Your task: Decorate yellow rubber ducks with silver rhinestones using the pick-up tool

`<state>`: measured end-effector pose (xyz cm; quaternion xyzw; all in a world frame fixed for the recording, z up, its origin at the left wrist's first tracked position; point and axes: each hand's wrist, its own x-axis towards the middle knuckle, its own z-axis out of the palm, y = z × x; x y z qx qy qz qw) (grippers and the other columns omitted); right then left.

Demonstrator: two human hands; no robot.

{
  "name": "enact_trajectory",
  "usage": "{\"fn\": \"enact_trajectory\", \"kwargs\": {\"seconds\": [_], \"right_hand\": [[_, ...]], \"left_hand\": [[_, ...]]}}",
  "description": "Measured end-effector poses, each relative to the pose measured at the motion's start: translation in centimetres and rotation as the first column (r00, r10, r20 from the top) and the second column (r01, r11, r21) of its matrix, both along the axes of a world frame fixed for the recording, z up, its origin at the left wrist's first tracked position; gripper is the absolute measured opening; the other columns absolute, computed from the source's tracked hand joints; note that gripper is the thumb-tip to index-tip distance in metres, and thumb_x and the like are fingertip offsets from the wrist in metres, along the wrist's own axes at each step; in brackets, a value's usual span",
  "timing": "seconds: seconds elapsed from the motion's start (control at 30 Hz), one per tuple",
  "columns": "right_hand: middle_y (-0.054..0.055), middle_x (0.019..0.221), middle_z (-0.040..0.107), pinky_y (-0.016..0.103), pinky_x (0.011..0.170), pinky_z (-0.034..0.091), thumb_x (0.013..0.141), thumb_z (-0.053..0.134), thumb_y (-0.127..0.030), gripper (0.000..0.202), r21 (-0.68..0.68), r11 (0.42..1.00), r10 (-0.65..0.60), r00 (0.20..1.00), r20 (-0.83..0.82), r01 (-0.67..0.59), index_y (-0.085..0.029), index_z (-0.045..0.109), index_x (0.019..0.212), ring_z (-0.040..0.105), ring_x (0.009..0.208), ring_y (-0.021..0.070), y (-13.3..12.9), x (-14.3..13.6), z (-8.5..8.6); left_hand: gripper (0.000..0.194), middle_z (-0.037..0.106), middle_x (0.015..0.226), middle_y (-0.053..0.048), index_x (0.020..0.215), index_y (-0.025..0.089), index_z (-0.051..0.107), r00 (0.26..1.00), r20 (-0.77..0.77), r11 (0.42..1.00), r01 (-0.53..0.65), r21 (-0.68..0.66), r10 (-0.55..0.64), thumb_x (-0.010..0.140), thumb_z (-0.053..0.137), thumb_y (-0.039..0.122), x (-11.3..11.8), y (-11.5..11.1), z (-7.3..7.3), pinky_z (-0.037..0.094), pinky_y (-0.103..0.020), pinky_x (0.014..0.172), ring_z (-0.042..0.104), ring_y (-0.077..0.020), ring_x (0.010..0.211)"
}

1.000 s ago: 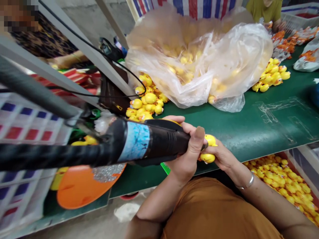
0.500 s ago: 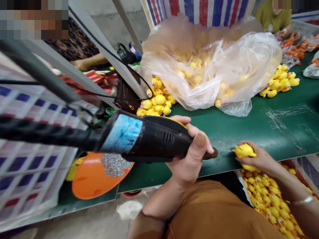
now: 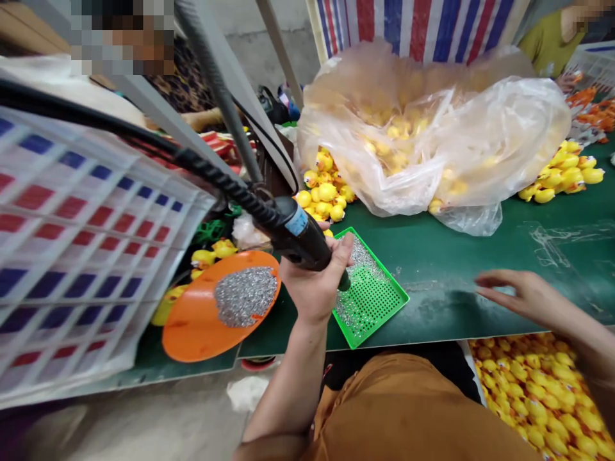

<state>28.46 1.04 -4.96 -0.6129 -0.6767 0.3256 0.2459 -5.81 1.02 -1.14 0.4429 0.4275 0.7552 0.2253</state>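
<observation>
My left hand [image 3: 314, 282] is wrapped round a black electric screwdriver [image 3: 305, 240] with a blue label and a thick cord. Its tip points down over a green perforated tray [image 3: 379, 320] that holds small silver screws [image 3: 360, 256]. To the left, an orange dish [image 3: 187, 326] carries a heap of similar screws [image 3: 246, 294]. My right hand [image 3: 521, 291] hovers above the green tabletop with thumb and fingers apart, holding nothing. Below it, a bin is full of yellow toy ducks [image 3: 533, 390].
A large clear plastic bag [image 3: 384, 141] of ducks lies at the back, with loose ducks [image 3: 327, 192] on its left and more [image 3: 564, 173] on its right. Metal posts and a checkered woven sack [image 3: 86, 256] stand at left. Other people sit across the table.
My left hand has swung the screwdriver leftward and tilted it down, and the green tray now shows. The duck has left my right hand, whose fingers have opened.
</observation>
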Motion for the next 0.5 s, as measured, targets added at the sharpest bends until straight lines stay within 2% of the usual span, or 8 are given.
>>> {"fn": "enact_trajectory", "kwargs": {"seconds": [0.03,0.07,0.17,0.27,0.33,0.4,0.5], "right_hand": [[0.011,0.087,0.079,0.053,0.075,0.051,0.075,0.073,-0.048,0.019,0.032,0.992,0.126,0.989,-0.077,-0.123,-0.032,0.081,0.08,0.072,0.078,0.0342,2.1,-3.3,-0.2],[0.01,0.09,0.079,0.051,0.079,0.052,0.082,0.067,-0.044,0.019,0.086,0.972,0.226,0.967,-0.12,-0.217,-0.03,0.08,0.083,0.071,0.08,0.0317,4.1,-6.6,-0.4],[0.009,0.095,0.077,0.045,0.086,0.051,0.085,0.065,-0.023,0.012,0.193,0.906,0.394,0.917,-0.064,-0.376,-0.023,0.078,0.086,0.07,0.085,0.0261,9.6,-16.0,-0.4],[0.014,0.112,0.074,0.042,0.095,0.048,0.089,0.063,-0.018,0.021,0.228,0.865,0.423,0.894,0.148,-0.447,-0.016,0.074,0.107,0.066,0.103,0.027,14.1,-23.5,-0.8],[0.019,0.126,0.068,0.041,0.099,0.048,0.093,0.062,-0.021,0.034,0.226,0.871,0.373,0.886,0.275,-0.437,-0.012,0.065,0.126,0.063,0.113,0.0289,16.3,-27.1,-1.4],[0.022,0.134,0.064,0.042,0.1,0.049,0.094,0.065,-0.027,0.047,0.186,0.899,0.31,0.878,0.365,-0.395,-0.012,0.056,0.137,0.062,0.119,0.031,17.8,-29.7,-2.2],[0.024,0.135,0.063,0.042,0.098,0.052,0.093,0.067,-0.031,0.056,0.123,0.925,0.281,0.865,0.415,-0.359,-0.011,0.048,0.142,0.063,0.119,0.0327,18.9,-31.7,-3.5]], "left_hand": [[0.031,0.066,0.061,0.006,0.094,0.021,0.068,1.0,0.0,1.0,-0.011,-0.011,0.011,0.071,0.088,0.027,-0.4,0.2,0.0,0.053,-0.023,0.047,0.06,-0.0092,0.044],[0.032,0.066,0.061,0.006,0.093,0.022,0.068,1.0,-0.002,0.999,-0.023,-0.023,0.023,0.071,0.089,0.028,-0.7,0.3,-0.1,0.052,-0.024,0.047,0.06,-0.0096,0.044],[0.031,0.066,0.061,0.006,0.092,0.023,0.069,0.998,-0.015,0.997,-0.061,-0.036,0.061,0.071,0.09,0.031,-1.3,0.5,-0.2,0.053,-0.026,0.046,0.061,-0.011,0.043],[0.028,0.066,0.06,0.005,0.091,0.025,0.07,0.997,-0.026,0.997,-0.079,-0.015,0.078,0.071,0.089,0.03,-1.7,0.4,-0.2,0.053,-0.028,0.046,0.061,-0.0122,0.043],[0.028,0.066,0.059,0.005,0.092,0.024,0.07,0.995,-0.042,0.996,-0.09,-0.013,0.089,0.071,0.089,0.028,-2.0,0.4,-0.1,0.052,-0.028,0.046,0.06,-0.0123,0.043],[0.029,0.066,0.059,0.006,0.092,0.023,0.071,0.992,-0.072,0.994,-0.107,-0.014,0.106,0.071,0.089,0.028,-2.4,0.4,-0.1,0.053,-0.028,0.049,0.06,-0.0115,0.043],[0.027,0.066,0.058,0.007,0.092,0.021,0.071,0.987,-0.099,0.992,-0.125,0.0,0.125,0.072,0.088,0.027,-2.8,0.3,0.0,0.055,-0.028,0.055,0.061,-0.0107,0.045]]}}
